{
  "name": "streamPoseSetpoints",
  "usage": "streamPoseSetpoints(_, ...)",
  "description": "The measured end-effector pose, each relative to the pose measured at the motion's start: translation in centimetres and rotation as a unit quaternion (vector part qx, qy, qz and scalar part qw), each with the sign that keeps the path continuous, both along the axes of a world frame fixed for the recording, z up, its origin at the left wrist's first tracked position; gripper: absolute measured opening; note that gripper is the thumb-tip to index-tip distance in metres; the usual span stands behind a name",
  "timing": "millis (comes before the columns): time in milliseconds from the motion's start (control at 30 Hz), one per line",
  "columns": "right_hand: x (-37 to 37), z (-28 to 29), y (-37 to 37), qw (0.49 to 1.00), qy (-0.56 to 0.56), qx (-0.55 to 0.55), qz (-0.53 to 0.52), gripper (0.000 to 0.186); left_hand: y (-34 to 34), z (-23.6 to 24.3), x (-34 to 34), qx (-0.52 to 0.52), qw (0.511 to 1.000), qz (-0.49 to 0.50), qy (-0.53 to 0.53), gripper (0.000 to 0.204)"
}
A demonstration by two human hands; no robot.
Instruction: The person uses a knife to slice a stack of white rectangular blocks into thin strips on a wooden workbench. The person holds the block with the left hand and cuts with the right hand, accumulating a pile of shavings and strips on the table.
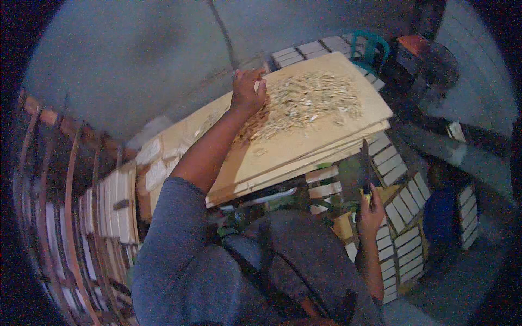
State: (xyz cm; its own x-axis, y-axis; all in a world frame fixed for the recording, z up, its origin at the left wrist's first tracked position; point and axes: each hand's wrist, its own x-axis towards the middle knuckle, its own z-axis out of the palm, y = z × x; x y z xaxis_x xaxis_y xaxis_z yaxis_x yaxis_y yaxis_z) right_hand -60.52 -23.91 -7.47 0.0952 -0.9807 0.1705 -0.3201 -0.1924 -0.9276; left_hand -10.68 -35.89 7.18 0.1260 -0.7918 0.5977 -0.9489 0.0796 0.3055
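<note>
My right hand (371, 209) is closed around the handle of a knife (365, 165). Its dark blade points up and away, beside the right end of a stack of pale boards (304, 146). Over the far side of this stack, my left hand (250, 92) is raised with curled fingers. A small pale bit shows between thumb and fingers, too blurred to name. Just right of that hand, a wide heap of small pale wood-like pieces (312, 100) lies spread on the top board. Part of the heap is hidden behind my left hand and forearm.
A grey wall (147, 54) rises beyond the boards. At the far right are a teal plastic chair (372, 49) and a dark round object (437, 65). Rows of pale blocks (399, 209) lie below on the right. Slatted wooden racks (70, 163) with stacked pieces stand at the left.
</note>
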Motion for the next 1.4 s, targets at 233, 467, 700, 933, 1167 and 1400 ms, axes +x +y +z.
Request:
streamPoseSetpoints(233, 13.9, 5.8, -7.2, 0.962, -0.182, 0.2, 0.041, 0.029, 18.8, 0.6, 8.5, -0.097, 0.977, 0.178, 0.064, 0.039)
streamPoseSetpoints(467, 18.8, 4.2, -3.7, 0.955, -0.219, 0.19, 0.065, 0.02, 42.0, -4.4, 14.4, 0.001, 0.886, 0.383, 0.263, 0.043)
streamPoseSetpoints(700, 25.9, 5.9, -0.7, 0.938, -0.23, 0.221, 0.134, 0.023, 40.5, -6.9, 11.3, 0.056, 0.961, 0.268, 0.04, 0.041)
streamPoseSetpoints(933, 28.3, 10.1, 2.8, 0.953, -0.179, 0.16, 0.187, 0.032, 27.7, -7.4, 22.5, 0.261, 0.957, 0.04, -0.119, 0.081)
streamPoseSetpoints(1167, 18.8, 8.8, 4.4, 0.965, -0.192, 0.165, 0.069, 0.041, 23.2, 0.0, 20.8, 0.528, 0.835, -0.013, -0.156, 0.089)
streamPoseSetpoints(1400, 12.6, 8.3, 7.6, 0.947, -0.253, 0.154, -0.125, 0.031, 23.0, -2.2, 24.2, 0.505, 0.84, -0.088, -0.176, 0.082)
